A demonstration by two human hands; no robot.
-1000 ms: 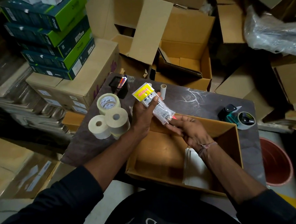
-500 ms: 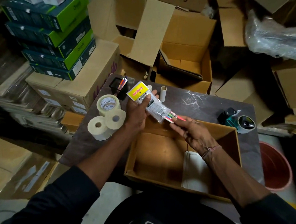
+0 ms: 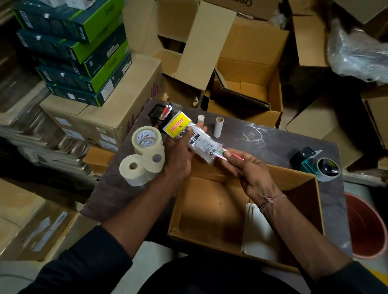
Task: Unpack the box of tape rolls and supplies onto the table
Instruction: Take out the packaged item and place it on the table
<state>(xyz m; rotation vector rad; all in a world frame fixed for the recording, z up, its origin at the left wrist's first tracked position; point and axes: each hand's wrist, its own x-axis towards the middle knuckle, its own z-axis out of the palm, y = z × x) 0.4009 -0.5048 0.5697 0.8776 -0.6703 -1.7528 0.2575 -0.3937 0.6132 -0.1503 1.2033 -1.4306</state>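
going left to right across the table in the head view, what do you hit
tape rolls → left hand → Totem packet → cardboard tube → right hand → tape dispenser

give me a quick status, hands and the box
Left hand grips the Totem packet; right hand pinches its lower end. Open box holds white sheets. Nothing in the way.

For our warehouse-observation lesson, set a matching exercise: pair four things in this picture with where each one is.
Things:
1. clear plastic packet with yellow TOTEM label
2. white paper stack
3. teal tape dispenser
4. three cream tape rolls

Places:
A. table, right of the box
B. left hand
C. table, left of the hands
D. inside the open cardboard box

Pairs: 1-B, 2-D, 3-A, 4-C
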